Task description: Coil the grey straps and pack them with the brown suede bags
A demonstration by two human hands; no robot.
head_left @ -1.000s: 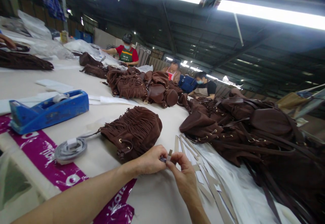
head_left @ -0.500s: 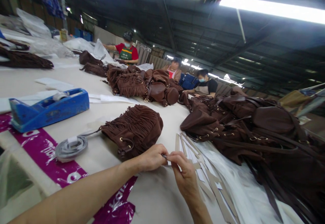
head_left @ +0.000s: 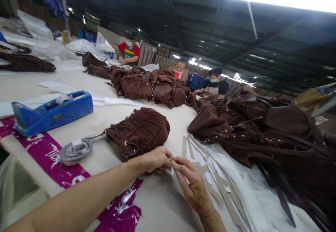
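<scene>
My left hand (head_left: 158, 159) is closed in a pinch at the near edge of a dark brown fringed bag (head_left: 143, 128); what its fingertips grip is hidden. Meeting it fingertip to fingertip, my right hand (head_left: 191, 178) pinches a small white strip (head_left: 172, 169) that shows between the two hands. The bag lies on its side on the pale table (head_left: 157, 204), with metal eyelets and a drawstring toward me. From its left side a thin strap runs to a coil (head_left: 76, 152) bound in grey wrapping and a white band.
A blue tape dispenser (head_left: 54, 113) stands at left, near purple printed plastic (head_left: 59, 163). Brown bags pile up behind (head_left: 147, 84) and at right (head_left: 262, 127). Cardboard strips (head_left: 225, 197) and clear plastic (head_left: 252, 190) lie right of my hand. Several people work across the table.
Both hands stay together, with small finger shifts; more of the white strip shows between them. A far co-worker's arm has moved. The camera view has tilted slightly.
</scene>
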